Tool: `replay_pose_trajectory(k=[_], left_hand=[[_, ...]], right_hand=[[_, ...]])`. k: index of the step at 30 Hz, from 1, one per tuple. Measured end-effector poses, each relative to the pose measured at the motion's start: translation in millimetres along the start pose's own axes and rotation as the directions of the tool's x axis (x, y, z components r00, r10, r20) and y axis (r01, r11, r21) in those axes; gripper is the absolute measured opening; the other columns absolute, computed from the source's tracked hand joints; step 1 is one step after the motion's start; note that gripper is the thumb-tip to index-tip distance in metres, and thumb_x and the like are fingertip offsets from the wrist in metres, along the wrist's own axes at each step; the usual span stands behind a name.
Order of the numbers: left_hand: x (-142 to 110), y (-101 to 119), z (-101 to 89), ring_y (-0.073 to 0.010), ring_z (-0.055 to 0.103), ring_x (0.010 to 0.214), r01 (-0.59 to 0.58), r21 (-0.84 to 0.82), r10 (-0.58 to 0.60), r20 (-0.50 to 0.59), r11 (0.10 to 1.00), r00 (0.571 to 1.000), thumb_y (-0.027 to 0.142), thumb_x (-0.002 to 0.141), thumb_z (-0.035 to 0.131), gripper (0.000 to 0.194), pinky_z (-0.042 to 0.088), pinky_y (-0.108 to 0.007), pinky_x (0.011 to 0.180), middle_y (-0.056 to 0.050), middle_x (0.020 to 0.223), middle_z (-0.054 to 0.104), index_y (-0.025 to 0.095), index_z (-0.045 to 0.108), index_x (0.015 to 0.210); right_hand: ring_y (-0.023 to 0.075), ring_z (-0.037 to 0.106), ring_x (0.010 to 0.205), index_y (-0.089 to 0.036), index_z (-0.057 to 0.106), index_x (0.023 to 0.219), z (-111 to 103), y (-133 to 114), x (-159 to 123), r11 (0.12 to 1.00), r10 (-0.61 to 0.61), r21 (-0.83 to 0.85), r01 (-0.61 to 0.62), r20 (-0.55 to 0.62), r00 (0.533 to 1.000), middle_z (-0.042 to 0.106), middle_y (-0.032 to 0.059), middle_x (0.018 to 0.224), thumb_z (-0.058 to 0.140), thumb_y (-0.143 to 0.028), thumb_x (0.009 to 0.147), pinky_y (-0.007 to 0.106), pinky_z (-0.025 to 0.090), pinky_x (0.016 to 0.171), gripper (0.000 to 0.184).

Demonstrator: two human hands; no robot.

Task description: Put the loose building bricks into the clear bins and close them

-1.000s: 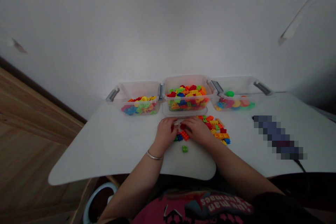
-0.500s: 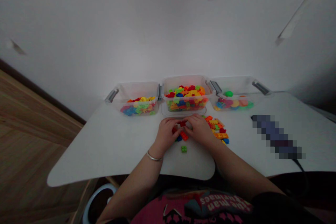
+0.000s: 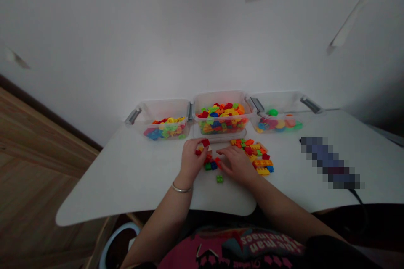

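Note:
My left hand (image 3: 190, 160) is closed, its fingertips and thumb pinching a red toy building brick (image 3: 205, 142) just above the table. Below those fingers sit a green brick (image 3: 208, 167), a blue brick (image 3: 213, 165) and other red and yellow ones, partly hidden by the hand. My right hand (image 3: 237, 163) has its fingers stretched out and apart. Its thumb is close to an orange-red brick (image 3: 217, 162); whether they touch I cannot tell. A light green brick (image 3: 219, 179) lies alone nearer to me. Right of that hand spreads a pile of mixed bricks (image 3: 263, 162).
Three clear plastic bins stand along the wall: a left bin (image 3: 164, 105) and a middle bin (image 3: 221, 97) with coloured bricks, and a right bin (image 3: 280, 98) with rounded coloured pieces. A blurred-out dark object (image 3: 330, 162) with a cable lies on the white table (image 3: 126, 185) at right.
My hands have moved apart. The left has shifted left with the red brick, and the right has drawn away from it with fingers opened, uncovering more bricks between them.

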State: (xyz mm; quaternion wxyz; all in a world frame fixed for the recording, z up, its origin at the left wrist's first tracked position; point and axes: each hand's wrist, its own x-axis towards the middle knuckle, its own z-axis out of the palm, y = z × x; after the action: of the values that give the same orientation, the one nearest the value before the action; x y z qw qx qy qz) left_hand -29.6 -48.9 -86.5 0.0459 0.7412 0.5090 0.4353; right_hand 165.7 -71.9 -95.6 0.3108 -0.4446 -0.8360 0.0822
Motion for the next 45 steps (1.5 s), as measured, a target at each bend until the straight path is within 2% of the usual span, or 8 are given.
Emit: replay_pose_trajectory(k=[5,11,14,20,27,34,39,45], left_hand=[[26.0,9.3,-22.0,-0.02,0.06,0.101,-0.056,0.058,0.068,-0.211,0.997,0.975,0.028,0.088,0.056,0.021,0.043,-0.038,0.098,-0.005,0.102,0.069,0.021,0.064,0.106],[80.5,6.5,-45.0,-0.0217,0.059,0.102,0.025,0.131,0.013,-0.284,0.991,0.959,0.031,0.086,0.057,0.025,0.041,-0.038,0.096,-0.006,0.103,0.07,0.02,0.067,0.106],[101.0,8.2,-43.2,-0.0245,0.057,0.105,0.103,0.244,-0.05,-0.216,0.964,0.975,0.032,0.085,0.057,0.025,0.037,-0.043,0.101,-0.006,0.105,0.07,0.022,0.068,0.106],[122.7,18.1,-22.7,-0.0318,0.046,0.119,0.168,0.451,-0.151,-0.074,0.877,0.986,0.042,0.083,0.059,0.027,0.012,-0.061,0.112,-0.006,0.113,0.068,0.028,0.071,0.102],[144.8,19.1,-20.3,-0.0363,0.043,0.119,0.217,0.534,-0.31,0.088,0.817,0.947,0.047,0.075,0.065,0.031,0.042,-0.049,0.094,-0.011,0.123,0.061,0.025,0.076,0.093],[145.5,12.8,-14.5,-0.0361,0.047,0.115,0.214,0.511,-0.292,0.075,0.833,0.954,0.039,0.078,0.063,0.03,0.045,-0.05,0.091,-0.011,0.123,0.062,0.024,0.075,0.1],[137.0,12.9,-18.4,-0.0304,0.05,0.113,0.059,0.42,-0.062,-0.006,0.906,0.998,0.027,0.084,0.056,0.029,0.043,-0.045,0.096,-0.009,0.121,0.063,0.022,0.071,0.108],[99.0,30.9,-26.7,-0.024,0.053,0.109,-0.095,0.267,0.112,-0.05,0.959,0.992,0.023,0.086,0.056,0.023,0.042,-0.04,0.099,-0.009,0.111,0.064,0.02,0.069,0.105]], right_hand=[[0.0236,0.059,0.097,-0.018,0.065,0.107,2.2,1.3,2.0,0.998,-0.033,-0.043,0.035,0.036,0.999,0.07,0.0088,0.099,0.058,-0.027,0.086,0.04,0.046,0.09,0.024],[0.0231,0.059,0.094,-0.017,0.066,0.106,6.4,5.4,2.2,0.998,-0.03,-0.047,0.032,0.047,0.998,0.071,0.0082,0.097,0.059,-0.027,0.085,0.039,0.046,0.089,0.024],[0.023,0.059,0.093,-0.017,0.066,0.107,6.6,5.4,1.9,0.999,-0.026,-0.033,0.028,0.05,0.998,0.071,0.0077,0.097,0.059,-0.029,0.086,0.038,0.046,0.089,0.025],[0.0223,0.058,0.093,-0.017,0.066,0.106,5.2,4.0,2.2,0.999,-0.031,-0.043,0.034,0.067,0.997,0.07,0.0076,0.095,0.06,-0.028,0.084,0.038,0.045,0.09,0.025],[0.0224,0.058,0.093,-0.017,0.066,0.105,4.2,3.8,2.1,0.999,-0.03,-0.043,0.033,0.07,0.997,0.07,0.0073,0.093,0.06,-0.03,0.084,0.037,0.044,0.091,0.025],[0.0228,0.058,0.094,-0.018,0.067,0.105,4.3,5.0,1.9,0.998,-0.032,-0.049,0.036,0.08,0.996,0.07,0.0075,0.094,0.061,-0.03,0.083,0.038,0.045,0.09,0.025],[0.0225,0.059,0.092,-0.018,0.067,0.103,4.9,5.3,2.6,0.998,-0.038,-0.056,0.042,0.076,0.996,0.07,0.0073,0.093,0.063,-0.029,0.083,0.037,0.045,0.089,0.023],[0.0219,0.058,0.091,-0.018,0.067,0.101,8.7,7.2,3.8,0.997,-0.04,-0.07,0.042,0.024,0.999,0.071,0.0065,0.091,0.061,-0.028,0.085,0.036,0.046,0.088,0.019]])
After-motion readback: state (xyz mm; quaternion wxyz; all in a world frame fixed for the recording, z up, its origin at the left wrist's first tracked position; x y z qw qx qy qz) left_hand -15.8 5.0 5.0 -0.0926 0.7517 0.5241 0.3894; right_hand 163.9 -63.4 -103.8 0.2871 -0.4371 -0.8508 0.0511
